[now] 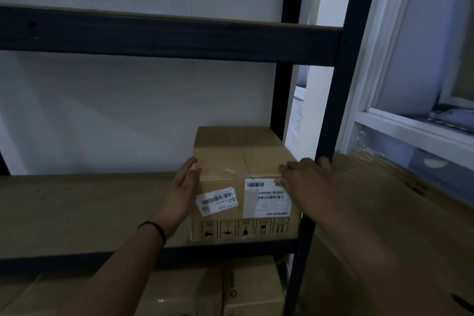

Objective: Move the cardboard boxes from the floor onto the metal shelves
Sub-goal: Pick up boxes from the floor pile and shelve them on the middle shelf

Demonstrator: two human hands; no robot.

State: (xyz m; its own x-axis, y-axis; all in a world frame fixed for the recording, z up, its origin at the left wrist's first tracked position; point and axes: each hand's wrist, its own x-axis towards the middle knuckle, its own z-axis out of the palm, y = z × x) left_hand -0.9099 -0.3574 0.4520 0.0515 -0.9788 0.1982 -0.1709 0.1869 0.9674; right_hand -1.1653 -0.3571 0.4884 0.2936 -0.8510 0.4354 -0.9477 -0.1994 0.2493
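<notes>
Cardboard box (243,185) sits on the middle shelf board (77,208) of a dark metal shelving unit (166,36), at the right end, close beside the front right upright (331,120), its front face about flush w/ the shelf's front edge. Box is closed, taped along the top seam, w/ two white barcode labels (216,199) on the front face and a row of printed handling symbols along the bottom. Left hand (183,187) lies flat against the box's left side, fingers straight & together, thumb near the top front corner; nothing curled round the box. A thin dark band (154,229) is on that wrist. Right hand (305,179) is at the box's top right front corner, fingers spread & laid over the top edge and the upper part of the right label, pressing rather than gripping; its far side is near or touching the upright, can't tell which. Shelf above runs across as a dark beam, wall behind is pale. Below the middle shelf, more cardboard boxes (218,290) on the lower level, dim. To the right of the unit, a large flat piece of cardboard (384,213) leans beneath a white-framed window (410,120). Lighting is low overall, right forearm is blurred.
</notes>
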